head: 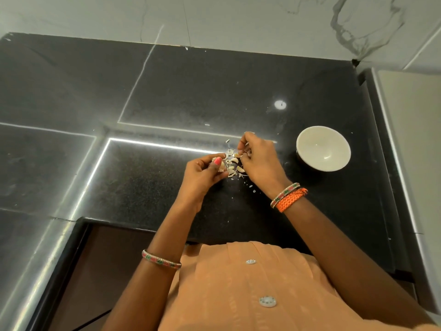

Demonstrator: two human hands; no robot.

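Garlic cloves [232,163] heaped on the table [191,91]. My left hand [200,174] pinches one and my right hand [259,161] pinches another, with the white bowl [323,149] near my right.

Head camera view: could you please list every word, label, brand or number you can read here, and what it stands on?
None: no readable text appears anywhere in this view.
The white bowl, the black granite countertop, the garlic cloves, the bangles and the shirt buttons bear no writing.

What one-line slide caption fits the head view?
Left hand and right hand peel garlic cloves on black counter beside white bowl.
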